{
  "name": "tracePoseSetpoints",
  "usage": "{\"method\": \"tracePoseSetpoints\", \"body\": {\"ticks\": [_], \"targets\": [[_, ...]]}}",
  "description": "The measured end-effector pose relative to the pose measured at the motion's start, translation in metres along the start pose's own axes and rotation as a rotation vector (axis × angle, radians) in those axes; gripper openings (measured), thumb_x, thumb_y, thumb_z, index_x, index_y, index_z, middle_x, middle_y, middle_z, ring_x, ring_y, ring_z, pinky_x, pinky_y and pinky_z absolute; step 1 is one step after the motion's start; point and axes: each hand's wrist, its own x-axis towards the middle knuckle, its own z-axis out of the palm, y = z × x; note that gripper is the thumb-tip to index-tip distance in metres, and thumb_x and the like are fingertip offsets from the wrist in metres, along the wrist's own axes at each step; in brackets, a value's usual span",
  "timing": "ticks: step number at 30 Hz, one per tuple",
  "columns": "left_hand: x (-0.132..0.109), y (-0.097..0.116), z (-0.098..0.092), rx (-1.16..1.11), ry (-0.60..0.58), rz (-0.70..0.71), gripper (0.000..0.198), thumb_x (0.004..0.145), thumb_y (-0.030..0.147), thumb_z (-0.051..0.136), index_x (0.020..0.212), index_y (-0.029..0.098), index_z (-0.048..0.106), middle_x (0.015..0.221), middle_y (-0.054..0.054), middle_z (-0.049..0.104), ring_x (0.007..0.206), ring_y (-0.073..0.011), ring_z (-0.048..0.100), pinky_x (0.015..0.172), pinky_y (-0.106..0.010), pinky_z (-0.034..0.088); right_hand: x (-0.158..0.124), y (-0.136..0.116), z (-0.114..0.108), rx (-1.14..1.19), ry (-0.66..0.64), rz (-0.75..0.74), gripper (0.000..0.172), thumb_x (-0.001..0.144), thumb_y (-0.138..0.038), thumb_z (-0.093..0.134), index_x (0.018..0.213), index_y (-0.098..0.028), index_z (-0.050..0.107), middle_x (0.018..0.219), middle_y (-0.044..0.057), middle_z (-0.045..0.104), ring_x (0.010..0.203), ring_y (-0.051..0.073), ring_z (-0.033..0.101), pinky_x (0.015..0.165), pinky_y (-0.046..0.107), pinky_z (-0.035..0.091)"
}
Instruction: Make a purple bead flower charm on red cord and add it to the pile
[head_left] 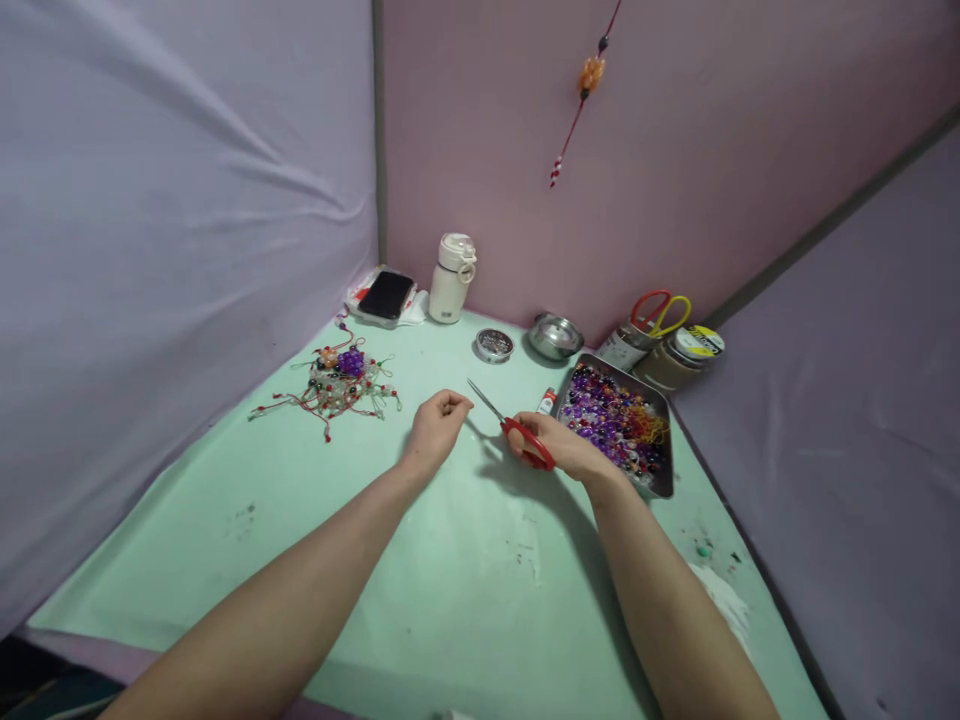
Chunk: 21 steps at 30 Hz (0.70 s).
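My right hand grips red-handled scissors whose blades point up and left toward my left hand. My left hand is closed in a pinch just left of the blade tips; what it pinches is too small to make out. Both hands hover over the mint-green table. Right beside my right hand lies a metal tray full of purple and mixed beads.
A pile of beaded red-string pieces lies at the left. At the back stand a white bottle, a phone, a small tin and a steel bowl. Thread spools and more scissors sit at the back right. A beaded charm hangs on the wall.
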Motion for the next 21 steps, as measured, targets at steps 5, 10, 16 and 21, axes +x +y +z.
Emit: {"method": "tracePoseSetpoints", "body": {"ticks": [5,10,16,21], "targets": [[0.002,0.001,0.000,0.053,-0.024,-0.005,0.018,0.074,0.034,0.058,0.076,0.017,0.063,0.056,0.005,0.051,0.052,-0.0104,0.041,0.054,-0.023,0.032,0.006,0.004,-0.002,-0.022,0.000,-0.012,0.024,0.076,-0.039,0.062,0.071,-0.019,0.049,0.056,-0.006,0.048,0.048,0.007,0.038,0.046,0.022,0.025],[0.002,0.001,-0.001,0.065,-0.032,-0.006,0.018,0.073,0.035,0.059,0.075,0.017,0.063,0.056,0.004,0.052,0.052,-0.0105,0.041,0.054,-0.023,0.031,0.007,0.008,-0.002,-0.060,0.036,-0.045,0.033,0.075,-0.047,0.065,0.072,-0.019,0.049,0.056,-0.006,0.047,0.048,0.007,0.037,0.047,0.022,0.026],[-0.001,0.004,-0.001,0.029,-0.027,-0.013,0.019,0.074,0.035,0.060,0.077,0.016,0.063,0.058,0.005,0.051,0.048,-0.0076,0.037,0.049,-0.021,0.028,-0.003,0.008,-0.005,-0.281,0.123,-0.016,0.037,0.073,-0.052,0.065,0.072,-0.019,0.049,0.059,-0.004,0.051,0.050,0.009,0.041,0.049,0.023,0.030],[-0.007,0.011,0.003,-0.228,-0.139,-0.124,0.015,0.073,0.031,0.064,0.077,0.017,0.060,0.053,0.008,0.039,0.042,-0.0043,0.028,0.042,-0.019,0.018,-0.044,0.005,0.004,-0.756,0.273,0.060,0.021,0.079,-0.037,0.061,0.075,-0.020,0.049,0.067,0.000,0.058,0.057,0.012,0.047,0.052,0.025,0.026]]}}
